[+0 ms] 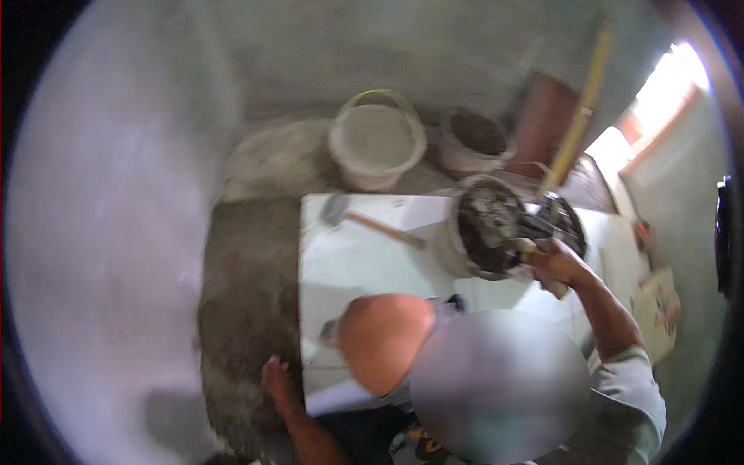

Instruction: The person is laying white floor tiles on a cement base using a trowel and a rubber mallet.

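My right hand (554, 262) is closed around the handle of a trowel (535, 225) at the right rim of a mortar bucket (448, 246). Dark wet mortar (492, 213) with a paler lump lies inside the bucket. Over at the lower left, my left hand (275, 376) hangs above a bed of grey mortar (248, 287), beside the edge of the white tiles (372, 271). Its fingers look slightly apart and nothing shows in them, though the picture is blurred. A mallet (337, 210) with a wooden handle lies on the tiles.
Behind the tiles stand a pale bucket (377, 182) of greyish liquid and a smaller bucket (473, 159) with dark contents. A reddish-brown board (542, 116) and a long yellow bar (583, 108) lean near the back wall. My orange-red knee (384, 337) covers part of the tiles.
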Available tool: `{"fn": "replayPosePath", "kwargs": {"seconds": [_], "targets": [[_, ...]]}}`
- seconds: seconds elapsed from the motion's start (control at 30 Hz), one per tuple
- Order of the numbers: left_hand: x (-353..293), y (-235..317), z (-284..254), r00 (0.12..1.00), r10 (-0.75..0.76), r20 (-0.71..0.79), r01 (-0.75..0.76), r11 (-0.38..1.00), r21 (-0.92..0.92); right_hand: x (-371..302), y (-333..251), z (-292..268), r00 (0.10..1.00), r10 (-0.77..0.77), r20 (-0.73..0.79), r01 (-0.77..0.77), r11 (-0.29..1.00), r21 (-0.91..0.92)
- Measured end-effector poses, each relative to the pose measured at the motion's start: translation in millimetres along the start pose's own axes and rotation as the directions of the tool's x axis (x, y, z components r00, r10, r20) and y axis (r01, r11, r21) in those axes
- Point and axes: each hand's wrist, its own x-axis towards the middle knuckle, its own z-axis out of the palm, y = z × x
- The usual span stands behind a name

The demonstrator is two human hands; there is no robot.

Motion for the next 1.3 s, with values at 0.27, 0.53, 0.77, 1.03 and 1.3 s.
{"fn": "replayPosePath", "kwargs": {"seconds": [0.27, 0.53, 0.77, 1.03, 1.3], "targets": [[-17.6, 37.6, 1.3, 0.935, -0.332, -0.123, 0.335, 0.942, 0.012, 37.1, -70.7, 96.1, 0.932, -0.247, 0.264, 0.244, 0.969, 0.046], [-34.0, 20.8, -3.1, 0.919, -0.329, -0.216, 0.320, 0.944, -0.077, 139.8, -175.0, 279.3, 0.632, -0.330, 0.701, 0.543, 0.834, -0.098], [-44.6, 41.4, -7.5, 0.880, -0.389, -0.271, 0.411, 0.911, 0.027, 183.6, -313.8, 402.9, 0.581, -0.564, 0.587, 0.809, 0.477, -0.342], [-46.6, 51.4, 4.0, 0.811, -0.523, -0.263, 0.563, 0.819, 0.109, 225.4, -301.8, 407.7, 0.608, -0.579, 0.543, 0.790, 0.506, -0.346], [-37.0, 10.6, 7.0, 0.951, -0.292, -0.103, 0.309, 0.893, 0.328, 212.7, -333.2, 421.4, 0.550, -0.544, 0.633, 0.835, 0.375, -0.403]]}}
